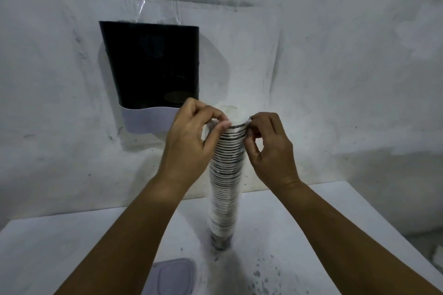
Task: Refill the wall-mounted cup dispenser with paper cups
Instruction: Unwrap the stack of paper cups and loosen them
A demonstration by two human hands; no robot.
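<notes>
A tall stack of paper cups (225, 187) stands upright on the white table (72, 246), wrapped in a clear plastic sleeve. My left hand (191, 141) pinches the rim at the top of the stack from the left side. From the right, my right hand (271, 151) pinches the same top edge with thumb and forefinger. The cup dispenser (153, 64) hangs on the wall behind and to the left, a dark body with a pale lower band (146, 120). Clear plastic sticks up from its top.
A pale lavender square lid (173, 276) lies flat on the table near the front edge. Dark specks dot the tabletop to the right of the stack. The white wall (335, 67) is close behind the table.
</notes>
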